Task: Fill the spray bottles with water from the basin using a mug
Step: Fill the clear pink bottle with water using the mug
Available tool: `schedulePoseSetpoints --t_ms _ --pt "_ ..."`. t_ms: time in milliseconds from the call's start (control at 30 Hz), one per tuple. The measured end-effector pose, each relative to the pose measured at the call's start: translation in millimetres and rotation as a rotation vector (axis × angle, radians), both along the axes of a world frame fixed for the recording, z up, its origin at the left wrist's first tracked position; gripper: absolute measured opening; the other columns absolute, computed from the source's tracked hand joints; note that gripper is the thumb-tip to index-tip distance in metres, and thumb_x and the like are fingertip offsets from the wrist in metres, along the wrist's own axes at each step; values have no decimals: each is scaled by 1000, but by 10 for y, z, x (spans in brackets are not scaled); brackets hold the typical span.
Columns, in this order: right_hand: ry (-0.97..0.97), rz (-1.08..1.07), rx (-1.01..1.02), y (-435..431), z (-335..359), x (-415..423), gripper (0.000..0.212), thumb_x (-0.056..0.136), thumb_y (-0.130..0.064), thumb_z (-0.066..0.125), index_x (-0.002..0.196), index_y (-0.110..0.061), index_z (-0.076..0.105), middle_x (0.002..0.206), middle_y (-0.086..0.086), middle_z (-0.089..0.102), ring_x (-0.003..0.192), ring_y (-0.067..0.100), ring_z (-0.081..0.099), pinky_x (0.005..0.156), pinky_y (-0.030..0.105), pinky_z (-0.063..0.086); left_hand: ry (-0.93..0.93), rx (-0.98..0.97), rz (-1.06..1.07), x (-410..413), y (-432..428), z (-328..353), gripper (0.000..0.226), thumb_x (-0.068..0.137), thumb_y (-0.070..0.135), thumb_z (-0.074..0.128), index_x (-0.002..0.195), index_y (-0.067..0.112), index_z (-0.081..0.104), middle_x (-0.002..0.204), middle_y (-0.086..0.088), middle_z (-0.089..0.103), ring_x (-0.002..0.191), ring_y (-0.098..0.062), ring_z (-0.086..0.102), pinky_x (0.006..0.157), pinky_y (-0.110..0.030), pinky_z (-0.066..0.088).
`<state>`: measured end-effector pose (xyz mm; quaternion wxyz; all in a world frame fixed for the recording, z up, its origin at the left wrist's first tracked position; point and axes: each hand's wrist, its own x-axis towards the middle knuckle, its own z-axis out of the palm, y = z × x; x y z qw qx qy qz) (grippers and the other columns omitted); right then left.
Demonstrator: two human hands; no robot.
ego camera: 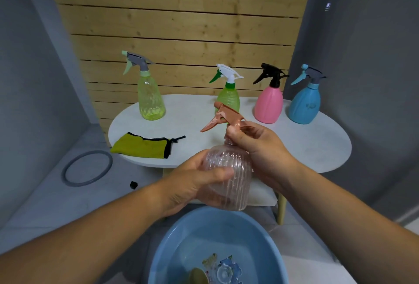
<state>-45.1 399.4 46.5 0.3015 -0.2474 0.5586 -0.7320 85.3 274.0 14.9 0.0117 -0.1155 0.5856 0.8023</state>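
I hold a clear pinkish ribbed spray bottle (231, 174) upright above the blue basin (174, 238). My left hand (192, 181) wraps its body. My right hand (256, 145) grips the neck just under the copper-coloured trigger head (224, 118). The basin holds water, and a mug (224, 271) with a floral pattern lies in it at the bottom edge of the view. On the white oval table (317, 147) stand a tall yellow-green bottle (150, 97), a green bottle (229, 95) partly behind the trigger head, a pink bottle (269, 106) and a blue bottle (306, 106).
A yellow-green cloth (142, 146) with black trim lies on the table's left front. On the floor to the left are a grey ring (87, 168) and a small black cap (133, 184). A wooden slat wall stands behind the table.
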Motion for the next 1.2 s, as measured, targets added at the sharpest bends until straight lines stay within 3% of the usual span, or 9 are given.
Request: schedulePoseSetpoints --t_ms 133,267,367,500,633,767,967,1100,1200 --pt "-14 0 15 16 -29 -38 18 89 -19 69 100 -4 72 88 9 68 78 16 64 72 27 56 8 111 -96 23 -62 24 56 81 29 76 134 18 63 126 -15 68 111 -29 69 85 -58 59" --pt "-63 22 -14 3 -54 -26 13 92 -14 66 98 -4 73 93 13 70 83 19 67 78 30 58 -29 -10 -111 13 -21 29 93 61 48 95 140 20 54 129 -10 69 115 -29 70 85 -52 61" --pt "-81 37 -28 -12 -56 -13 13 91 -15 66 91 -6 75 92 14 71 82 19 68 75 30 58 -76 -77 -11 1 -6 23 73 71 31 87 136 24 55 124 -9 73 109 -28 73 87 -55 61" --pt "-140 39 -46 -16 -34 -29 17 90 -20 67 90 -6 76 93 14 70 85 22 67 77 34 57 -37 78 -67 30 -20 74 59 83 25 64 141 17 56 129 -18 66 114 -33 66 94 -57 57" --pt "-164 44 -64 -50 -51 11 18 94 -17 63 93 -1 72 91 17 68 77 22 67 69 34 58 -18 79 -37 12 57 29 55 86 25 71 139 18 57 122 -15 70 108 -26 71 87 -42 61" --pt "-148 24 -49 -59 -68 4 24 95 -17 62 103 5 68 94 16 69 81 23 66 71 35 59 3 38 -80 -8 41 -14 30 89 19 73 118 26 73 113 -7 76 104 -23 74 80 -35 61" --pt "-76 -77 39 -43 -127 -150 19 95 -21 64 110 -11 70 106 3 76 90 8 69 81 26 55 -166 -188 -34 43 -268 -168 75 59 33 93 128 23 64 117 -6 76 110 -24 73 84 -37 60" --pt "-179 -206 46 -43 -225 -302 6 94 -23 66 96 -19 71 105 1 77 82 6 67 76 25 52 -304 -336 -117 201 -494 -268 84 51 41 101 125 28 63 114 1 77 109 -17 73 84 -34 61" --pt "-253 -274 17 -67 -295 -407 8 95 -19 65 96 -13 70 98 2 76 78 7 67 72 22 55 -409 -405 -178 331 -611 -358 87 46 44 103 122 31 64 116 0 76 109 -17 73 88 -38 61"
